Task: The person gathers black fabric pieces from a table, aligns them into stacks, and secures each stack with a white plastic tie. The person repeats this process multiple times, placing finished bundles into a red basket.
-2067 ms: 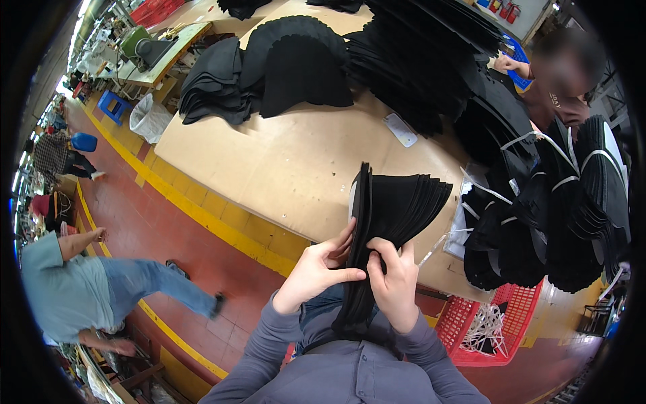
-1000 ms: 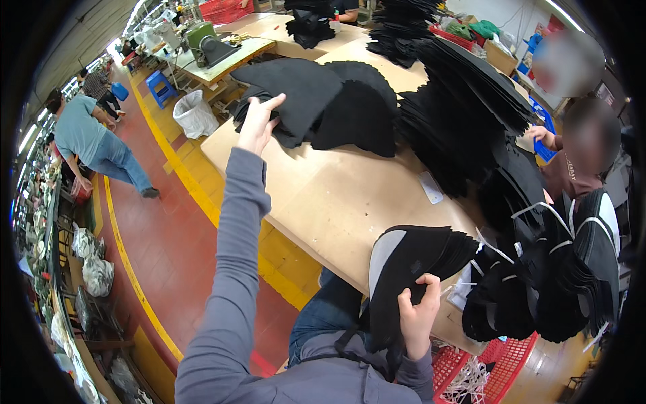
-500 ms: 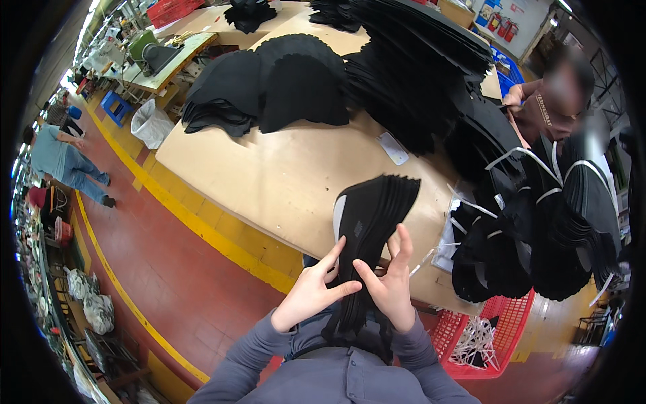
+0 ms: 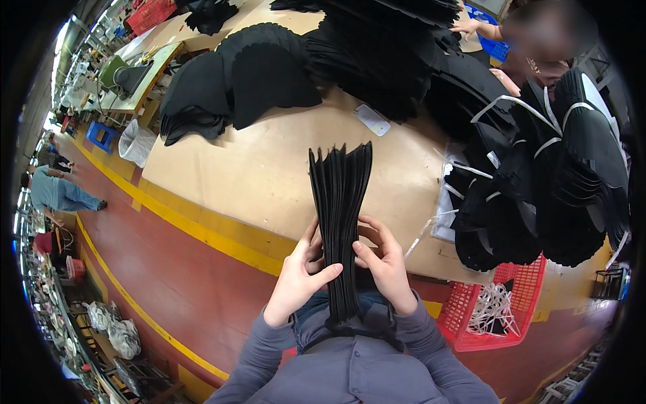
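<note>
Between my two hands stands a stack of black cut fabric pieces [image 4: 341, 209], edge-on, its layers fanned slightly apart at the top. My left hand [image 4: 295, 277] presses on its left side, with the thumb along the near edges. My right hand [image 4: 386, 264] grips the other side, thumb against the edges and fingers curled behind. The lower end of the stack reaches close to my waist. Beyond it lies the tan tabletop [image 4: 269, 182].
Dark scalloped piles [image 4: 272, 81] lie at the table's far side, near a white card [image 4: 372, 120]. At right are tied black bundles [image 4: 565, 188] and a red basket [image 4: 464, 316] of white strips. A co-worker [image 4: 538, 60] reaches in at far right; another person [image 4: 57, 190] is at far left.
The stack has turned from showing its broad printed face to showing its layered edges. Both hands have shifted with it and still hold it. The co-worker's arm now reaches over the far piles.
</note>
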The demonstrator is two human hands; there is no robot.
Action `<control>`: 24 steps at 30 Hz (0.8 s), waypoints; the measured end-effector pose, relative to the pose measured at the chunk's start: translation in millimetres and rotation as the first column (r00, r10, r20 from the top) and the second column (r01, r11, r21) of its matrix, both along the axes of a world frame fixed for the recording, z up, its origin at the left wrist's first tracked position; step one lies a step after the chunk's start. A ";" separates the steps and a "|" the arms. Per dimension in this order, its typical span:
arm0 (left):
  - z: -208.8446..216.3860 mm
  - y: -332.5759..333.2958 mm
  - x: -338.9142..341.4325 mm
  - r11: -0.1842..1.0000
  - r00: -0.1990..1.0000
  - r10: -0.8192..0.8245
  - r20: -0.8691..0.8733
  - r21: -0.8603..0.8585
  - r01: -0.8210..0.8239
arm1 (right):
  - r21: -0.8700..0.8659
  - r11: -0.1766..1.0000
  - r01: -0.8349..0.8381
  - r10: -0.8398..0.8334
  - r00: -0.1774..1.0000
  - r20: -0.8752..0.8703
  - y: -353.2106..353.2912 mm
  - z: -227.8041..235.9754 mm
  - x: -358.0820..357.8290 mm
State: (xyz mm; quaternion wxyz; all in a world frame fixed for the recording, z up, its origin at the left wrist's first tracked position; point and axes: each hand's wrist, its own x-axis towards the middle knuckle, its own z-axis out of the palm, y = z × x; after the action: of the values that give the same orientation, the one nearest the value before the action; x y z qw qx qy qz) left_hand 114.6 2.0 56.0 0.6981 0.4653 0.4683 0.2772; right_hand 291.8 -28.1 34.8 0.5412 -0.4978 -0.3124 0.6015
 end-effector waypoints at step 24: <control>-7.6 -3.6 -4.1 0.999 0.999 0.021 0.034 -0.028 -0.020 | 0.238 0.970 -0.051 -0.076 0.865 0.495 1.9 -4.5 -2.5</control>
State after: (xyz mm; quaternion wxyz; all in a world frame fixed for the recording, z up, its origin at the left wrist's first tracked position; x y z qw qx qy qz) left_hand 110.5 -1.6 48.4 0.7096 0.4460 0.4648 0.2856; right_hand 289.2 -26.2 30.3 0.5021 -0.5686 -0.5101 0.4054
